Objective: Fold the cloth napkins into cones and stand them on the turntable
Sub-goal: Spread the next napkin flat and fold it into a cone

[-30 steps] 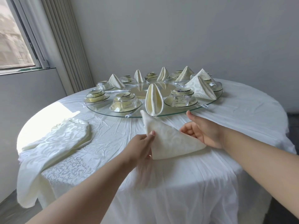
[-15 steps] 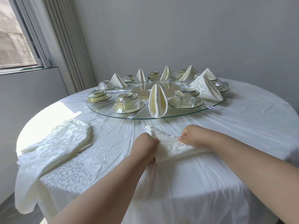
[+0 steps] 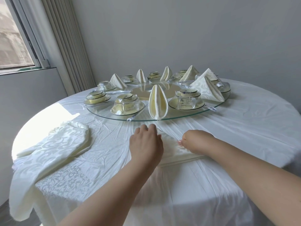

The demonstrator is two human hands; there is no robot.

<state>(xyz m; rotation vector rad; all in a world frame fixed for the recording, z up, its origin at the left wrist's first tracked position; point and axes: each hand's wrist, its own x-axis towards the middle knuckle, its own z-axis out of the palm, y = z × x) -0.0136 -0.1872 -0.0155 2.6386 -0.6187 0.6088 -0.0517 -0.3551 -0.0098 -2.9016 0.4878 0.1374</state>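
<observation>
I see the round bench (image 3: pixel 244 128) under a white cloth, filling most of the view. The glass turntable (image 3: pixel 216 104) sits on its far half, loaded with wrapped cup-and-plate sets and folded napkin cones. The nearest cone (image 3: pixel 158 101) stands upright at the turntable's front edge; another cone (image 3: pixel 207 89) stands on the right side, with more round the back. A stack of unfolded napkins (image 3: pixel 53 147) lies on the bench's left, drooping over the edge.

My working napkin (image 3: pixel 172 148) lies flat on the bench just in front of the turntable, between my hands, mostly covered by them. My left hand (image 3: pixel 145 144) lies palm-down on the napkin's left part, fingers stretched forward and flat, gripping nothing. My right hand (image 3: pixel 197 141) rests on the napkin's right part with fingers curled under; fingertips (image 3: pixel 180 141) press at a fold, and I cannot tell whether they pinch the cloth.
</observation>
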